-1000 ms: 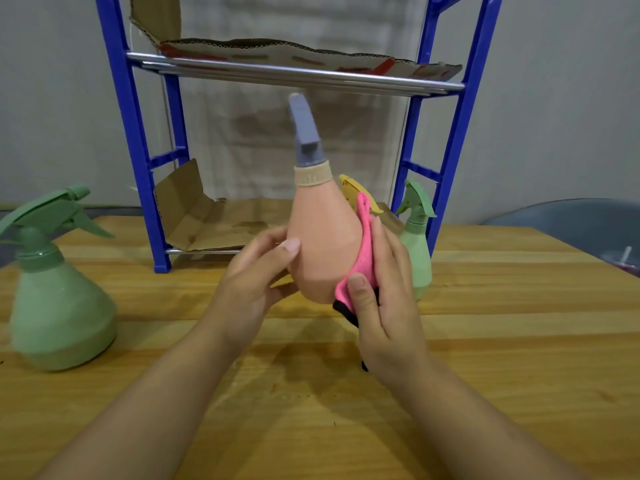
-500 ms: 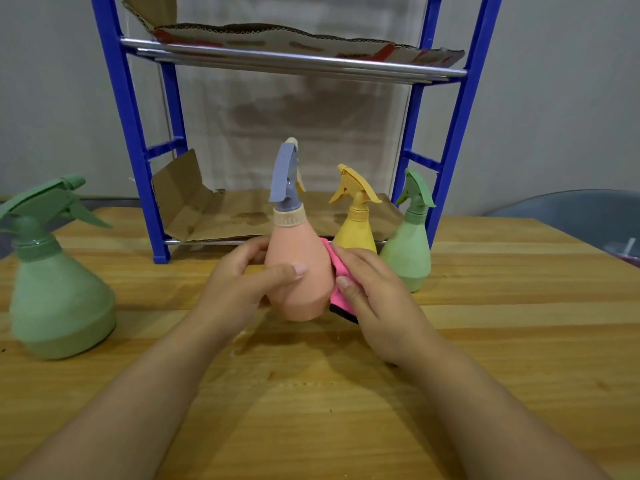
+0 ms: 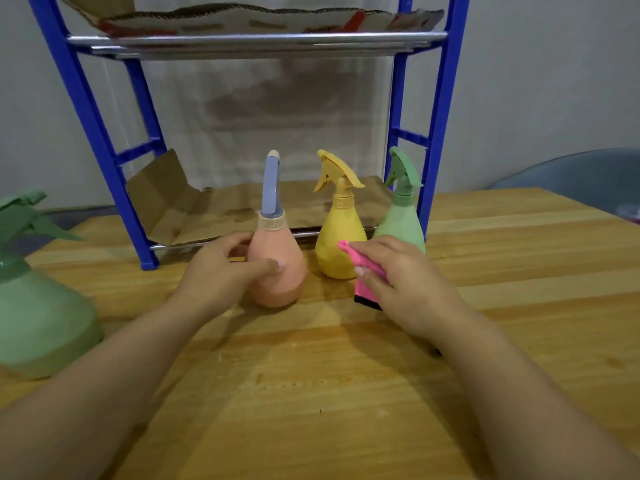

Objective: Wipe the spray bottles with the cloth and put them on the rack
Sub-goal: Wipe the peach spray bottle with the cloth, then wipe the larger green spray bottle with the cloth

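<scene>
A peach spray bottle (image 3: pixel 280 271) with a blue-grey nozzle stands upright on the wooden table (image 3: pixel 346 393). My left hand (image 3: pixel 221 271) grips its body from the left. My right hand (image 3: pixel 398 282) holds a pink cloth (image 3: pixel 365 285) with a black edge, apart from the peach bottle. Just behind that hand stand a yellow spray bottle (image 3: pixel 337 237) and a small green spray bottle (image 3: pixel 401 220), both in front of the blue rack (image 3: pixel 436 133). A large green spray bottle (image 3: pixel 34 306) stands at the far left.
The rack's lower shelf is lined with brown cardboard (image 3: pixel 214 209); its upper shelf (image 3: pixel 256 39) carries more cardboard. A grey rounded object (image 3: pixel 581 171) sits beyond the table's far right edge. A pale wall lies behind.
The peach bottle came down from the air and now stands on the table. My right hand with the cloth moved off it to the right.
</scene>
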`<state>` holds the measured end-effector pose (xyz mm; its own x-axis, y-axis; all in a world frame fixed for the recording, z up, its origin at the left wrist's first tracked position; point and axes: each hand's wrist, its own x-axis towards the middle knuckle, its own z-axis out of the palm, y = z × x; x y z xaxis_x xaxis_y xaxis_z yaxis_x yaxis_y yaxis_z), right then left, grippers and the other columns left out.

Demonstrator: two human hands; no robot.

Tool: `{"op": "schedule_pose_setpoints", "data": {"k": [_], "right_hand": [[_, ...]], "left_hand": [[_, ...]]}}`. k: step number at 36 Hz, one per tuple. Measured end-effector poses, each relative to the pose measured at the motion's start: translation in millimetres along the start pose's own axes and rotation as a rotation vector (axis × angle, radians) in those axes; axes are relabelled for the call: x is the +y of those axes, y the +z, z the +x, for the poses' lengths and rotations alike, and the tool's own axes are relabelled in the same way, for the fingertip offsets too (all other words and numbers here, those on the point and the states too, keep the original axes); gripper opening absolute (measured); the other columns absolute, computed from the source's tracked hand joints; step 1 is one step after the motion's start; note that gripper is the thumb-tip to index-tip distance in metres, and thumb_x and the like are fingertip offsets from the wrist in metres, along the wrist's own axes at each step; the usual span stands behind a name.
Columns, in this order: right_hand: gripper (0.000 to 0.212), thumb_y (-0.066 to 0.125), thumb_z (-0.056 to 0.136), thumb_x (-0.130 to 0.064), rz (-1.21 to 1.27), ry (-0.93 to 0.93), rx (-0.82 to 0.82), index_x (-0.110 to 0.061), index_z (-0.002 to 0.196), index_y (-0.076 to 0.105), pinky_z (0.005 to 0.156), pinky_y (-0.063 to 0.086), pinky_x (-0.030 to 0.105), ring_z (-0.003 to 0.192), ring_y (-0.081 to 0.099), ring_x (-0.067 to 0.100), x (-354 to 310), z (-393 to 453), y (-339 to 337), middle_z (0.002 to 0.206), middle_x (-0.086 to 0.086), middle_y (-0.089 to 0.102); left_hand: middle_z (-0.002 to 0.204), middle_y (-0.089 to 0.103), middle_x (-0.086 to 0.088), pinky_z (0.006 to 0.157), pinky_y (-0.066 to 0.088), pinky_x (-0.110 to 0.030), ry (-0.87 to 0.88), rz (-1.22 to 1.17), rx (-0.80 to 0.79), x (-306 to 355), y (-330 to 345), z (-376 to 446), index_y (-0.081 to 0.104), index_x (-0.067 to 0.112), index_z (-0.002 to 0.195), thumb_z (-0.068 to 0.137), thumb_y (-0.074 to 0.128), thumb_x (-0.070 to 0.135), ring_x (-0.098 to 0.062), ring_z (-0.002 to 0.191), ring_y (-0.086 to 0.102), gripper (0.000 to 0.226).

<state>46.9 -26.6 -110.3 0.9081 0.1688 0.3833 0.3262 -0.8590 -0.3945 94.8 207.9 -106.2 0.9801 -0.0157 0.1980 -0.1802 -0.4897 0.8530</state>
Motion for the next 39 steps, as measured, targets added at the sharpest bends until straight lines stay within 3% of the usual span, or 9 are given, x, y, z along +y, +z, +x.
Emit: {"op": "schedule_pose_setpoints", "data": {"k": [4,9,13,24,28,33,39], "right_hand": [[0.044,0.047,0.098,-0.029,-0.013,-0.003,-0.011,-0.033,0.142,0.04,0.095,0.037,0.025,0.117,0.042,0.012,0,0,-1,0.128,-0.01,0.049],[0.044,0.047,0.098,-0.03,-0.006,-0.001,-0.018,-0.034,0.142,0.04,0.097,0.039,0.028,0.118,0.041,0.011,-1,2,-3,0.129,-0.011,0.048],[0.044,0.047,0.098,-0.029,0.011,-0.001,-0.015,-0.035,0.141,0.041,0.097,0.039,0.027,0.117,0.042,0.01,0,2,-3,0.129,-0.012,0.049],[0.045,0.05,0.097,-0.023,0.039,-0.001,-0.027,-0.034,0.139,0.043,0.099,0.041,0.028,0.117,0.041,0.009,-2,1,-3,0.128,-0.013,0.048],[0.046,0.053,0.095,-0.023,0.026,-0.021,-0.038,-0.033,0.139,0.044,0.101,0.041,0.031,0.117,0.042,0.01,-5,1,-2,0.128,-0.013,0.049],[0.047,0.055,0.095,-0.024,0.012,-0.045,-0.091,-0.034,0.14,0.044,0.098,0.042,0.029,0.114,0.044,0.009,-10,-1,-1,0.126,-0.014,0.049],[0.048,0.056,0.094,-0.024,-0.083,-0.129,-0.209,-0.032,0.14,0.043,0.093,0.045,0.031,0.106,0.048,0.012,-25,-4,2,0.117,-0.011,0.05]], "left_hand": [[0.102,0.061,0.016,0.09,0.051,-0.046,-0.048,-0.024,0.014,0,6,9,0.06,0.033,0.112,0.053,0.074,0.046,-0.014,0.098,0.059,0.062],[0.114,0.06,0.003,0.091,0.05,-0.047,-0.073,-0.049,0.054,-7,11,21,0.056,0.025,0.123,0.068,0.079,0.035,-0.02,0.104,0.058,0.06],[0.111,0.065,0.001,0.087,0.051,-0.045,-0.041,-0.046,0.091,-8,18,30,0.059,0.024,0.116,0.068,0.08,0.03,-0.02,0.101,0.061,0.053],[0.123,0.06,0.001,0.084,0.048,-0.034,-0.026,0.068,0.106,-4,27,31,0.051,0.022,0.131,0.077,0.07,0.042,-0.017,0.106,0.057,0.061],[0.114,0.06,0.005,0.077,0.041,-0.027,-0.044,0.115,0.116,-3,17,15,0.056,0.02,0.122,0.078,0.07,0.04,-0.012,0.101,0.054,0.051],[0.099,0.063,0.005,0.078,0.054,-0.036,-0.103,0.116,0.047,-7,-5,-9,0.062,0.023,0.106,0.077,0.072,0.04,-0.015,0.091,0.063,0.035],[0.084,0.064,0.008,0.063,0.048,-0.025,-0.125,0.202,-0.011,-11,-31,-46,0.066,0.023,0.095,0.076,0.074,0.037,-0.008,0.074,0.06,0.024]]}}
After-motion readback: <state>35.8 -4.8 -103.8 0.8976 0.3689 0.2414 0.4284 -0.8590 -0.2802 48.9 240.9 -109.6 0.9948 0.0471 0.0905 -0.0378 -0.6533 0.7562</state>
